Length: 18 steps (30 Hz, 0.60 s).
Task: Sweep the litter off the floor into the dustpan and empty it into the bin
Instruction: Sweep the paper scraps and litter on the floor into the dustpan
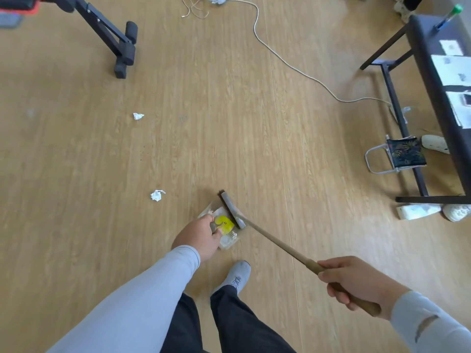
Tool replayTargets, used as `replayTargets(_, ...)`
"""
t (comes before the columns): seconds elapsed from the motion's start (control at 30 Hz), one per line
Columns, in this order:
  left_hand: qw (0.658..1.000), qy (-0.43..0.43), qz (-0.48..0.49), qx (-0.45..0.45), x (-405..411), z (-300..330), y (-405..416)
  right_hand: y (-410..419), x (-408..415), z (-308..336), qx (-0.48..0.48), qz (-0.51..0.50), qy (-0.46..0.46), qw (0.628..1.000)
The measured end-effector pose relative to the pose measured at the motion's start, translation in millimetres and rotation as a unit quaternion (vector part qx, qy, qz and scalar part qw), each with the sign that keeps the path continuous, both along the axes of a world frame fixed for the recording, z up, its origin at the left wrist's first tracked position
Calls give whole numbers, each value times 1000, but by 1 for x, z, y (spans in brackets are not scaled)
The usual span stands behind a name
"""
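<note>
My left hand (201, 238) grips the handle of a clear dustpan (227, 242) resting on the wooden floor just ahead of my foot. A yellow scrap (224, 223) and some pale litter lie inside it. My right hand (356, 284) holds the wooden handle of a broom (277, 243), whose grey head (232, 209) rests at the pan's right side. Two crumpled white paper balls lie on the floor to the left, one near (157, 195) and one farther off (138, 116). No bin is in view.
A black exercise bench (109, 34) stands at the upper left. A white cable (280, 57) runs across the floor to a dark table (438, 80) on the right, with a folded stool (397, 155) and shoes (456, 212) beside its legs.
</note>
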<state>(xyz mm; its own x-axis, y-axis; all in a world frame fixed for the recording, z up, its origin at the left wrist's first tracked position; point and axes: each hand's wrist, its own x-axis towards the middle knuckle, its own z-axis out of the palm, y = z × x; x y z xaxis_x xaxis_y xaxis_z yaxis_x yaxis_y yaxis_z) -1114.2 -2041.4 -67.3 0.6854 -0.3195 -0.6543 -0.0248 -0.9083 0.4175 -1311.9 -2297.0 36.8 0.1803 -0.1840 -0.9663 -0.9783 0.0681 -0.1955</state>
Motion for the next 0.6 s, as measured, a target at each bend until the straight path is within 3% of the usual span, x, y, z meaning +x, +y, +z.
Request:
replayTargets(0.3, 998, 16, 60, -9, -2, 25, 70, -10, 8, 43, -56, -16, -20, 998)
replayTargets(0.6, 986, 14, 168, -14, 11, 44, 175, 88, 93, 11, -78, 132, -70, 986)
